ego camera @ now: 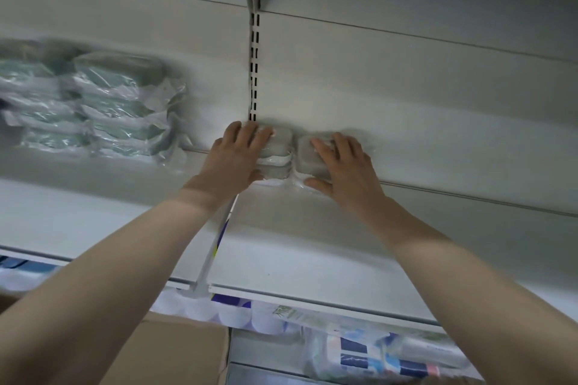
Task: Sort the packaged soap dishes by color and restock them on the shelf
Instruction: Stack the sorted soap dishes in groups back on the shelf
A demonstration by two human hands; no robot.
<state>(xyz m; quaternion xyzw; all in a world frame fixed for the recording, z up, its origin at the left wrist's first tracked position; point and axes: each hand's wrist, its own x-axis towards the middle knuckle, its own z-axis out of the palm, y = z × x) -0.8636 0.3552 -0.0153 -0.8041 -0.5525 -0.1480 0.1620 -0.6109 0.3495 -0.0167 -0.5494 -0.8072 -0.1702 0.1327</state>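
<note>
Both hands, the left hand (239,155) and right hand (341,166), are pressing flat on grey soap dishes (278,147) at the shelf (312,244) back, likely needing squaring next.

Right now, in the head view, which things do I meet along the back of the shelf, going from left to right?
Green packaged soap dishes → slotted upright → left hand → left grey stack → right grey soap dish → right hand.
</note>
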